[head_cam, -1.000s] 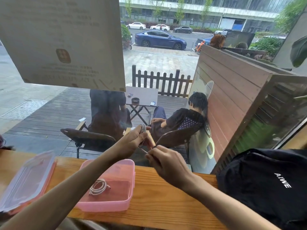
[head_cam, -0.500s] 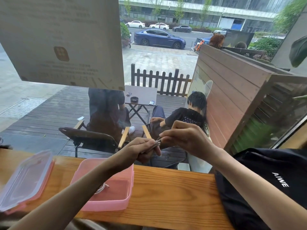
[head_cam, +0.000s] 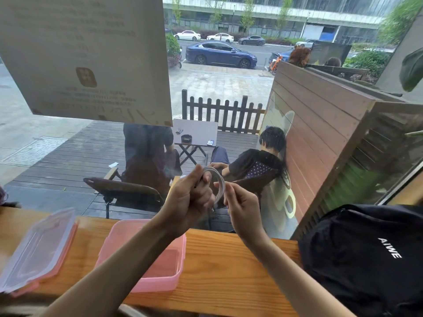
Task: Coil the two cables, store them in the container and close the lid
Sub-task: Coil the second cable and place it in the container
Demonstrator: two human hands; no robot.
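A pale cable [head_cam: 218,179] forms a loop in the air above the counter. My left hand [head_cam: 187,202] is shut on the bunched side of that loop. My right hand [head_cam: 240,207] pinches the cable's outer strand just right of the loop. Below them stands an open pink container [head_cam: 180,252] on the wooden counter [head_cam: 229,259]; my left forearm hides most of its inside, so the other cable is not visible. The clear lid with pink rim [head_cam: 39,250] lies apart at the left of the container.
A black bag [head_cam: 370,259] marked AIWE fills the right end of the counter. A window pane rises right behind the counter, with a paper notice [head_cam: 87,53] stuck on it at upper left. People sit on a deck outside.
My right hand came down from above and right to the side of my left hand. The cable now shows as a round loop over my left hand's fingers.
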